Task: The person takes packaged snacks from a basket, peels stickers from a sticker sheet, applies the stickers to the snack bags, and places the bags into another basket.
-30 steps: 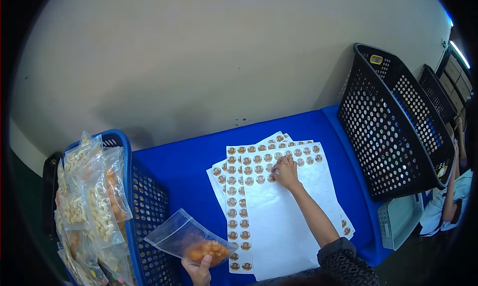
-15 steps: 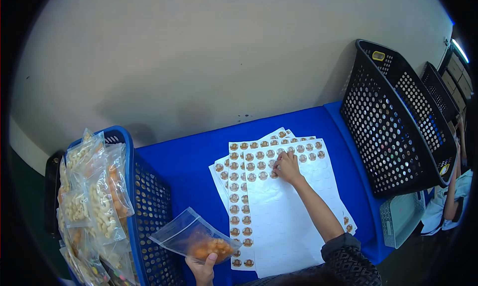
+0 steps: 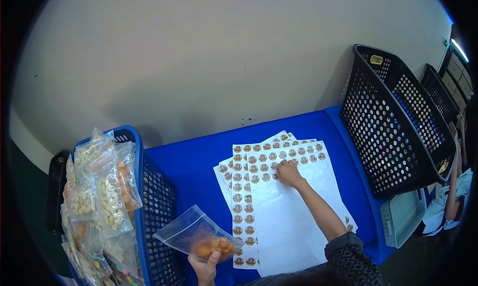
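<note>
My left hand (image 3: 204, 270) grips a clear zip bag (image 3: 195, 232) of orange snack pieces by its lower edge, thumb on top. The bag is tilted beside the paper. My right hand (image 3: 289, 174) rests on the top sticker sheet (image 3: 291, 221), fingers pinched together at a round brown sticker in the upper rows, mostly covered by the fingertips. Rows of stickers fill the top of this sheet, while its lower part is bare white backing. More sticker sheets (image 3: 238, 209) lie beneath it, fanned out to the left.
On the left, a blue basket (image 3: 141, 186) is heaped with snack bags (image 3: 107, 196). A tall black perforated basket (image 3: 371, 116) stands at right, with a grey-green tray (image 3: 391, 226) below it. Blue cloth (image 3: 181, 161) covers the table against the wall. A co-worker's sleeve (image 3: 455, 191) shows far right.
The view has shifted slightly, so the left basket and sheets sit a little further right. My right fingers have drawn closer together and slightly down on the sheet. The left hand keeps the bag.
</note>
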Available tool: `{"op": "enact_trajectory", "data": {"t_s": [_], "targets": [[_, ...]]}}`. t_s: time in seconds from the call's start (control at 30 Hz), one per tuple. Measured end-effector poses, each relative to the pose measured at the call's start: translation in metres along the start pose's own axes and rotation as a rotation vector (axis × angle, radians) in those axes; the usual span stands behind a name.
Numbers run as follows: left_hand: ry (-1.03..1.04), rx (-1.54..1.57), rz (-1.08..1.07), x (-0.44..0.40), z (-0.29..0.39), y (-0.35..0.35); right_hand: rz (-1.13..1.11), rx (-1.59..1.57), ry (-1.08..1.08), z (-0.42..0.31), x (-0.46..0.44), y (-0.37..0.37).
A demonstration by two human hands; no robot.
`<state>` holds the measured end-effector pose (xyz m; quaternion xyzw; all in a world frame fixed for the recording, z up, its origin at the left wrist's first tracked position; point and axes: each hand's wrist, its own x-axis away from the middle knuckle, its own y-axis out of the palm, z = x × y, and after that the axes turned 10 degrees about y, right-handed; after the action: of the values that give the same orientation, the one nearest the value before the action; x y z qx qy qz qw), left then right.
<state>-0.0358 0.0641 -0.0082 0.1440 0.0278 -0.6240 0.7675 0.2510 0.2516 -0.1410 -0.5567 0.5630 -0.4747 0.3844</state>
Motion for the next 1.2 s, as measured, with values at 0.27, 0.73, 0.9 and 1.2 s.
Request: {"op": "enact_trajectory", "data": {"t_s": [0.27,0.73,0.9,1.2], "targets": [[-0.001,0.119,-0.008,0.009,0.018,0.015,-0.597,-0.583,-0.391,-0.030,0.072,-0.123],[0.031,0.185,-0.556,0.051,0.087,0.065,-0.125,-0.478,-0.688,-0.098,0.273,-0.261],[0.033,0.209,-0.678,0.068,0.100,0.079,-0.026,-0.481,-0.625,-0.084,0.306,-0.262],[-0.024,0.303,-0.799,0.087,0.098,0.113,0.061,-0.427,-0.435,-0.053,0.347,-0.265]]}}
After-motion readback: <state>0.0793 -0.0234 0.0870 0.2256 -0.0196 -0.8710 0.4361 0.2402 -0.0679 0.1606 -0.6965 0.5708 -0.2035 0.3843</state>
